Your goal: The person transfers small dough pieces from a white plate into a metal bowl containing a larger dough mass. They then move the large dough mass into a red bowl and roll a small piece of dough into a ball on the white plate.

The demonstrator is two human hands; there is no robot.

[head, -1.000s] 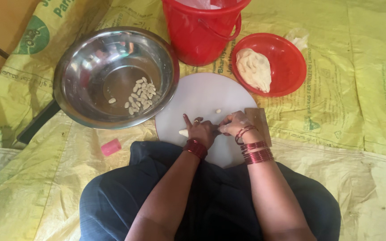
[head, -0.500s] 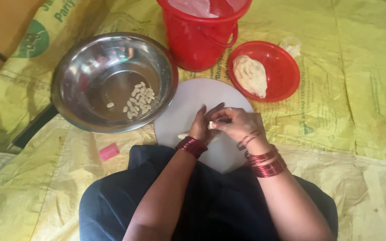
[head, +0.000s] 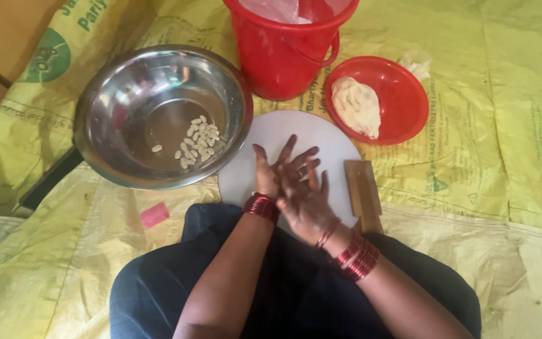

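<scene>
My left hand [head: 268, 174] and my right hand [head: 305, 199] are pressed palm to palm over the white round board [head: 327, 141], the right lying across the left, fingers stretched out. The small white dough piece is hidden between the palms. Red bangles ring both wrists. A steel bowl [head: 120, 94] at the left holds several small pale dough pellets [head: 197, 139]. At the right, a red plate [head: 409, 103] carries a lump of dough [head: 356, 105]. A flat wooden scraper [head: 362, 188] lies on the board's right edge, beside my right hand.
A red bucket [head: 283, 53] stands behind the board. A small pink object [head: 154, 215] lies on the yellow woven sacking [head: 509, 125] near my left knee. A dark strip [head: 45, 182] lies at the left, past the bowl.
My hands have gone from pinching a small white piece with the fingertips to lying flat against each other. The scraper, earlier under my right hand, now lies free on the board's edge.
</scene>
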